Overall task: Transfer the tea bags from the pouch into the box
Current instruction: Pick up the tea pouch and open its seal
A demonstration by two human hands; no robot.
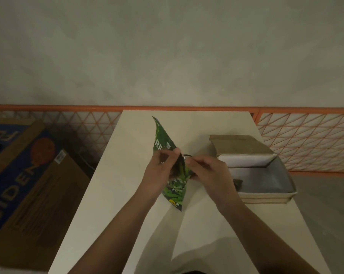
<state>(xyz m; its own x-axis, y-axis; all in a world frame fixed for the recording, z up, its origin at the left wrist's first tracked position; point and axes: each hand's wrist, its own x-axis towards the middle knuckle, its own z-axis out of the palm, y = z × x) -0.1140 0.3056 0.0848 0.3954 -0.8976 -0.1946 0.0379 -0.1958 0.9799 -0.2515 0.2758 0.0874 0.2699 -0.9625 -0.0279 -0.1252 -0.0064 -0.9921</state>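
Two hands (161,167) (208,171) grip one pouch (165,141) beside one box (266,175).

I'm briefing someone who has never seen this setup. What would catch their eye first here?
First the green pouch, held above the middle of the pale table, the left hand and right hand both gripping it. Next, the open box on the table's right side, lid folded back, one dark item inside.

Green pouch (163,143) with white lettering, perhaps leaf-patterned; white-lined tan box (266,175); cream table (127,194); orange lattice fence (305,139).
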